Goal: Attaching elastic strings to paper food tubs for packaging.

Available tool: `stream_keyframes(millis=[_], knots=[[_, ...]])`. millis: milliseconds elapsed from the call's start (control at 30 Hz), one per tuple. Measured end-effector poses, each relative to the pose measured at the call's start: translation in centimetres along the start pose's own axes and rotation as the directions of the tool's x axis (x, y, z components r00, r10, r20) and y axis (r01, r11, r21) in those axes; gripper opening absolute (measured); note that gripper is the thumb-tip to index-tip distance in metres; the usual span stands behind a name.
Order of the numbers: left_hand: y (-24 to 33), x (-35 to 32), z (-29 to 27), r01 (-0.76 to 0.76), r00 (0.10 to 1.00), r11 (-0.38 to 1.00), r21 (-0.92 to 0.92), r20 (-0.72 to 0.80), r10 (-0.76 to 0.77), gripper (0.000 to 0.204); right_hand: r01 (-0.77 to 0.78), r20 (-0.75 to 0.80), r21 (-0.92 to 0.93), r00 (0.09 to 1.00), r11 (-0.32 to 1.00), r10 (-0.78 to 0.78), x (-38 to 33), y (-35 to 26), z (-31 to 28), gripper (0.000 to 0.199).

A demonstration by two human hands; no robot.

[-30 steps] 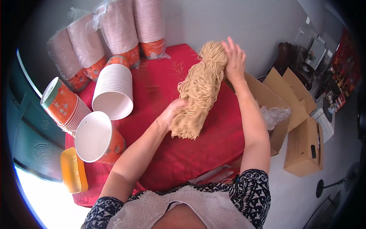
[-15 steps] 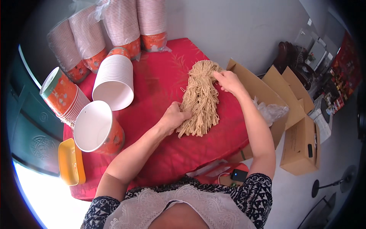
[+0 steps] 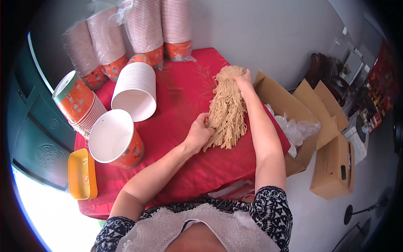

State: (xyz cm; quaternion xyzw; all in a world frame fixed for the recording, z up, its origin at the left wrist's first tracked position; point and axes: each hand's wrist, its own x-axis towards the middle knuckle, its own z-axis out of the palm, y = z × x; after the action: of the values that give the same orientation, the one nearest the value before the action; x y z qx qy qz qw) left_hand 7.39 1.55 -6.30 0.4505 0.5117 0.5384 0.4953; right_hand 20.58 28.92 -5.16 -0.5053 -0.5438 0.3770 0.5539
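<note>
A thick bundle of beige strands [image 3: 228, 111] lies lengthwise on the red tablecloth [image 3: 180, 92], gathered near its far end and loose toward me. Whether the strands are noodles or yarn I cannot tell. My right hand [image 3: 244, 83] is closed round the bundle's far right side, its fingertips partly hidden. Lower down, my left hand [image 3: 200, 133] pinches loose strands at the left edge. To the left of that hand stands a large white-lined paper bucket [image 3: 111, 136] with an orange printed outside, its mouth toward me.
Behind the bucket, a nested stack of white buckets [image 3: 136, 90] lies on its side. Another orange stack [image 3: 77, 101] leans at the left, near a yellow tray [image 3: 82, 174]. Tall bagged stacks [image 3: 145, 29] line the wall. Right of the table is an open cardboard box [image 3: 273, 90] with clear plastic [image 3: 296, 130].
My right hand has shifted its grip round the bundle's far right side, the arm swinging inward. The left hand still holds the lower left strands. The whole view has shifted slightly.
</note>
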Motion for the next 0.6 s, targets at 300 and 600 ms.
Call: stream_keyframes(millis=[300, 600], knots=[[-0.8, 0.5, -0.5, -0.067, 0.969, 0.983, 0.169, -0.223, 0.105, 0.061, 0.032, 0.118, -0.160, 0.993, 0.987, -0.013, -1.9, -4.7, -2.1, 0.064], [1.0, -0.6, -2.8, 0.073, 0.986, 0.989, 0.125, -0.159, -0.053, 0.034, 0.195, 0.307, -0.567, 0.952, 0.800, -0.015, -8.0, -5.2, -6.6, 0.052]])
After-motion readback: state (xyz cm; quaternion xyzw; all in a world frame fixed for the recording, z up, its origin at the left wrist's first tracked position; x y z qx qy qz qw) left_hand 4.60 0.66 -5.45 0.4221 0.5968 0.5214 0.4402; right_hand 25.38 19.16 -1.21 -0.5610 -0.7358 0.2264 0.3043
